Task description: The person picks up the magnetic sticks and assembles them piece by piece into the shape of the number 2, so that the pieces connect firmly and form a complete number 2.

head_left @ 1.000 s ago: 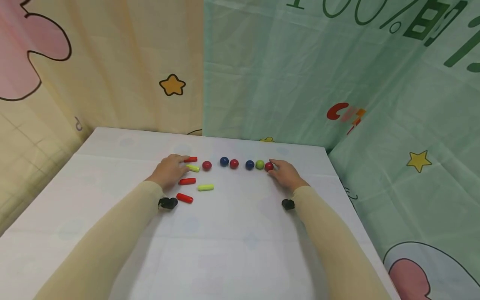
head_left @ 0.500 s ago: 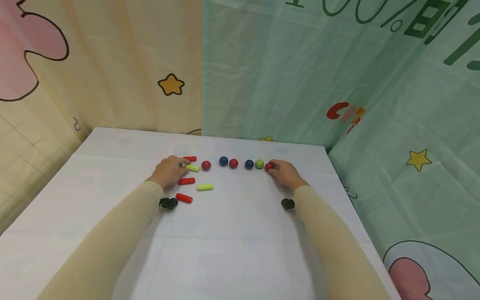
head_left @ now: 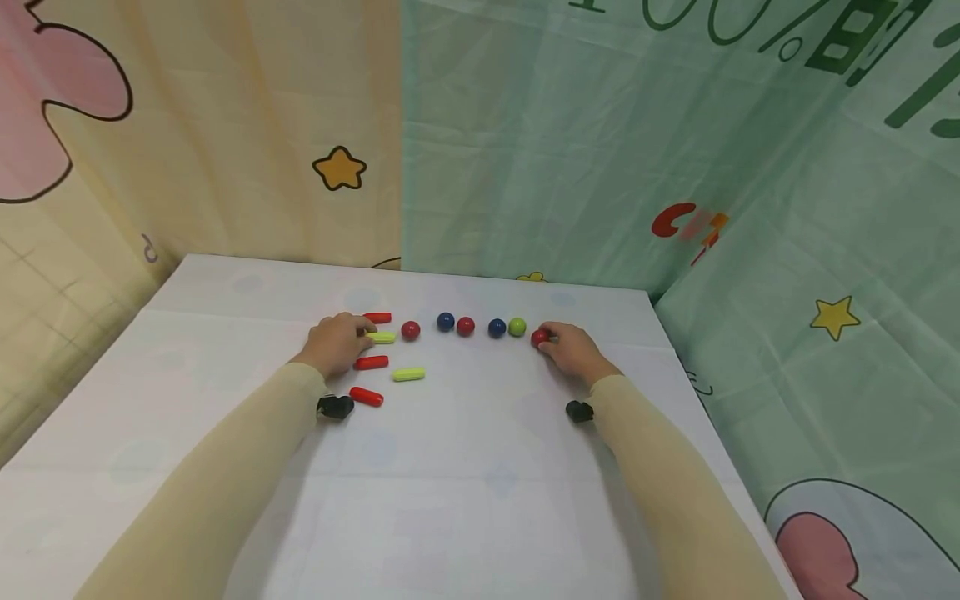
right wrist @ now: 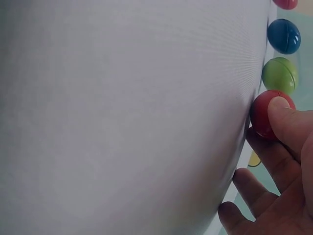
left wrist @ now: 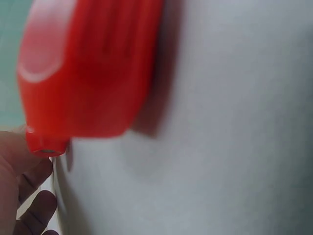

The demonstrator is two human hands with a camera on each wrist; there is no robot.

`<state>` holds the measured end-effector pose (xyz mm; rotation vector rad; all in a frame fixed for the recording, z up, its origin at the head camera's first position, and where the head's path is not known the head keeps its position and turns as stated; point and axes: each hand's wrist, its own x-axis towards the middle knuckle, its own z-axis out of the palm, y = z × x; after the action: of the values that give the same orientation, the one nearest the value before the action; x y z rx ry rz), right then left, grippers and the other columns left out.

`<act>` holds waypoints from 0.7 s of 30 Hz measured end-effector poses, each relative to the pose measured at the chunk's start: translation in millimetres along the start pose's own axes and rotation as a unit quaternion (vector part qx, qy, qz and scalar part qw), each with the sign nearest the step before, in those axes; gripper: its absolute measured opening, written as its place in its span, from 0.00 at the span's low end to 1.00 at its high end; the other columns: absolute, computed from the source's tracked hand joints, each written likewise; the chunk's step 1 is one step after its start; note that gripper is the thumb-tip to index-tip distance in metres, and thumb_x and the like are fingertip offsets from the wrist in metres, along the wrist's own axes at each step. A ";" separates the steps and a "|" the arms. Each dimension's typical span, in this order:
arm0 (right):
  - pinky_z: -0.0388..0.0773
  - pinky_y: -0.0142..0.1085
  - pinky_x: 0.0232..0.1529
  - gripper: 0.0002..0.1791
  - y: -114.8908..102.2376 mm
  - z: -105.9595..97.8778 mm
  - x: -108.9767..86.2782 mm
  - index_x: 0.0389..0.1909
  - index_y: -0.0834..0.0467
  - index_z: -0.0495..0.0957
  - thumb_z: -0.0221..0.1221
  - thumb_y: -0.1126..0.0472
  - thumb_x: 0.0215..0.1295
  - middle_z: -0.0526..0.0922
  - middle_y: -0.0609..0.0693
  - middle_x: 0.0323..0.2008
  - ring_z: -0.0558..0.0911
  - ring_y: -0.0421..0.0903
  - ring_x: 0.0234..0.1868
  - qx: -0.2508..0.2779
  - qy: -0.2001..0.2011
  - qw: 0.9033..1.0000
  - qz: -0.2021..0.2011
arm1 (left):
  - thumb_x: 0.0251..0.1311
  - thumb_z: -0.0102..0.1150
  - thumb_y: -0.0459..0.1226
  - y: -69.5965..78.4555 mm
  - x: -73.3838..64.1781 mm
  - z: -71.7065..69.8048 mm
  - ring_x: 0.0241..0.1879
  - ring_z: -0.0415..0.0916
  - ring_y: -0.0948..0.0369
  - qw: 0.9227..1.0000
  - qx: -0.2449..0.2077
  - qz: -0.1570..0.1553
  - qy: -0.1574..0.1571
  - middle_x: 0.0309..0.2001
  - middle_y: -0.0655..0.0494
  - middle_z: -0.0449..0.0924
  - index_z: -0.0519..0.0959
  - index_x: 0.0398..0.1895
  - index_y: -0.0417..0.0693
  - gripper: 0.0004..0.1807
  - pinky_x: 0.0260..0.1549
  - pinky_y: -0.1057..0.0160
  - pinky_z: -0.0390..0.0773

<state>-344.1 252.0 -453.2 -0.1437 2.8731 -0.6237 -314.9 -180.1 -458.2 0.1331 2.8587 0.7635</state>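
Note:
My left hand [head_left: 335,344] is at the far left of the group, pinching the near end of a short yellow-green plastic stick [head_left: 382,337]. A red stick [head_left: 378,317] lies just beyond its fingers. Nearer me are two more red sticks, one [head_left: 372,362] beside the hand and one [head_left: 367,397] by the wrist, plus a second yellow-green stick [head_left: 408,375]. In the left wrist view, a red stick [left wrist: 93,73] hides much of the work. Thumb and fingers of my right hand [head_left: 573,350] grip a red ball [right wrist: 264,115], beside a green ball [head_left: 517,327].
Leftward from the green ball run a blue ball [head_left: 497,328], a red ball [head_left: 465,326], another blue ball [head_left: 446,322] and another red ball [head_left: 410,331]. All rest on a white-covered table [head_left: 420,500]. Printed curtains [head_left: 525,150] hang behind and to the right.
The yellow-green stick at my left hand has turned from slanted to nearly level. My right hand has shifted its red ball slightly nearer me, away from the green ball.

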 end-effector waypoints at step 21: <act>0.73 0.53 0.73 0.27 -14.1 3.5 -19.5 0.72 0.60 0.73 0.60 0.57 0.77 0.80 0.59 0.65 0.76 0.57 0.68 0.015 -0.014 1.000 -0.024 | 0.80 0.52 0.41 -2.9 -14.9 -0.3 0.61 0.70 0.45 0.998 -0.063 0.021 -0.017 0.66 0.43 0.77 0.75 0.70 0.45 0.21 0.64 0.43 0.75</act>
<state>-323.6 240.5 -447.1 -0.2146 2.8400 -0.6694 -300.4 -184.8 -457.1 0.1878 2.7755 0.9376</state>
